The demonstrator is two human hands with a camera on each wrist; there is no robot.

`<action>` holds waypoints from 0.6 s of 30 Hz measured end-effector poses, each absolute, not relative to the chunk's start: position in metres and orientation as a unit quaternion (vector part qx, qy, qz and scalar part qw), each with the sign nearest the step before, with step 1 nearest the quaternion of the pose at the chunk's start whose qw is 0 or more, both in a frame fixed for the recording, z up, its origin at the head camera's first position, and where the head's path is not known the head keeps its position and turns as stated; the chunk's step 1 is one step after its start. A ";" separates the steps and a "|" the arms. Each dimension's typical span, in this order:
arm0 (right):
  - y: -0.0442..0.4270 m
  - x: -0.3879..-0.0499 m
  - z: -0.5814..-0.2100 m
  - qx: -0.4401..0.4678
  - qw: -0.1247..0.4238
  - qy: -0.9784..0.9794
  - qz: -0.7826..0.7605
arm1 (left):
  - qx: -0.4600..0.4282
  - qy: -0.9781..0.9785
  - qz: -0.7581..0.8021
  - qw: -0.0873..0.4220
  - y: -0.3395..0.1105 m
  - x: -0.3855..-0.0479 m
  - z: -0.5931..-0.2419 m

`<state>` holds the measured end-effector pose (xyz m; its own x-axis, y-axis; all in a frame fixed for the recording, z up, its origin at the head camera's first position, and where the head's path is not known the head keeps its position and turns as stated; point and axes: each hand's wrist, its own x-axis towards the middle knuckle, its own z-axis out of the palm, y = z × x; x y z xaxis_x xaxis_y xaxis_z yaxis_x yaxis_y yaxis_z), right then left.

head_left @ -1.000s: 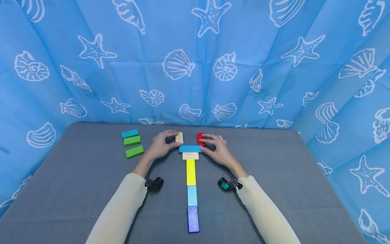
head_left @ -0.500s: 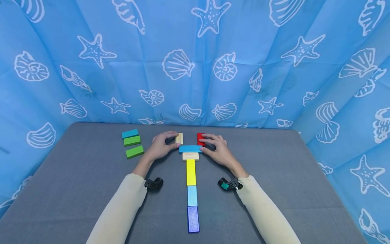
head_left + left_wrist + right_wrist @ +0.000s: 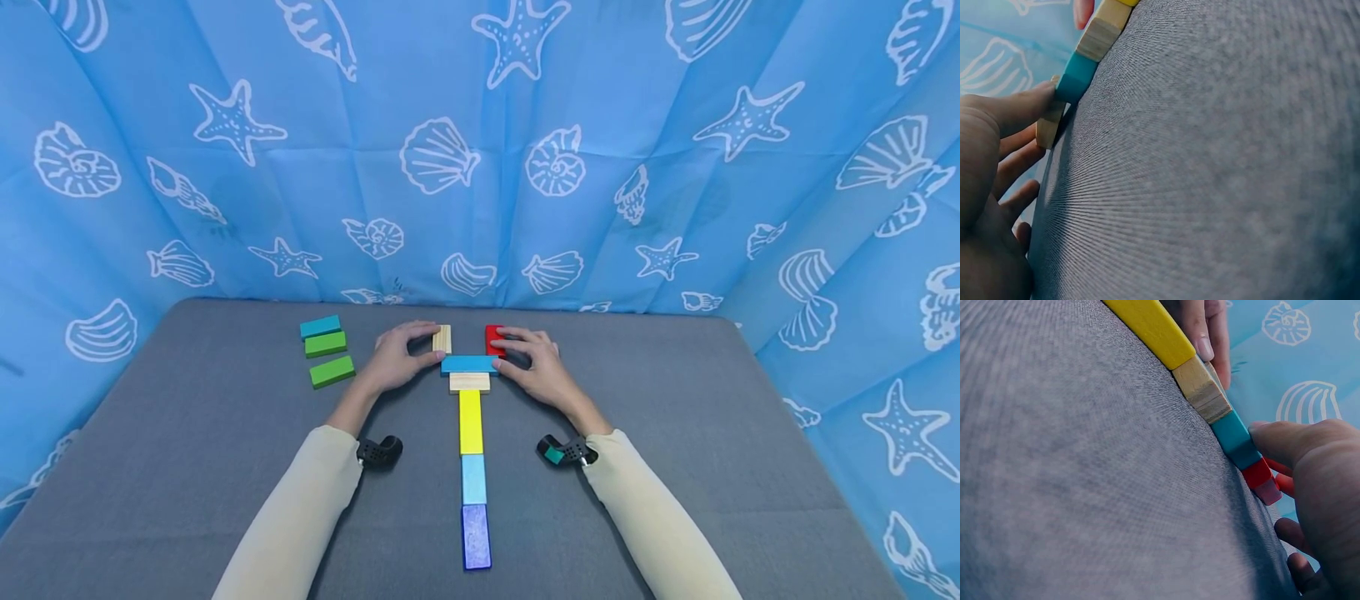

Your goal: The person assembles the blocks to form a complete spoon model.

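My left hand (image 3: pixel 393 360) grips a plain wooden block (image 3: pixel 442 339) between thumb and fingers, at the left end of a blue block (image 3: pixel 470 364). On the other side, my right hand (image 3: pixel 538 367) has its thumb at the blue block's right end and its fingers on a red block (image 3: pixel 493 338). The wooden and red blocks stand apart behind the blue one. A second wooden block (image 3: pixel 469 382) touches the blue block's near side, followed by yellow (image 3: pixel 471 422), light blue (image 3: pixel 473 479) and purple (image 3: pixel 476 537) blocks in a line toward me.
To the left of my left hand lie a teal block (image 3: pixel 320 327) and two green blocks, one (image 3: pixel 326 344) close to the teal and the other (image 3: pixel 332 372) nearer me. A blue curtain (image 3: pixel 480 208) with shell prints hangs behind the grey table (image 3: pixel 637 517).
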<state>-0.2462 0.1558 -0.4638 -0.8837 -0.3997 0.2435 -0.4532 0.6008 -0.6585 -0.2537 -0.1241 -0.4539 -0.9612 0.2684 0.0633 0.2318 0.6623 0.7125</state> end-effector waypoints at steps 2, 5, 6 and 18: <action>0.156 -0.246 -0.465 0.239 0.037 -0.893 0.379 | 0.141 0.911 0.387 0.021 -0.124 -0.254 -0.454; 0.156 -0.247 -0.465 0.243 0.040 -0.891 0.381 | 0.145 0.911 0.385 0.017 -0.124 -0.254 -0.454; 0.156 -0.247 -0.464 0.245 0.042 -0.891 0.381 | 0.146 0.911 0.385 0.016 -0.124 -0.254 -0.454; 0.156 -0.247 -0.465 0.242 0.038 -0.893 0.378 | 0.145 0.898 0.416 0.000 -0.127 -0.247 -0.454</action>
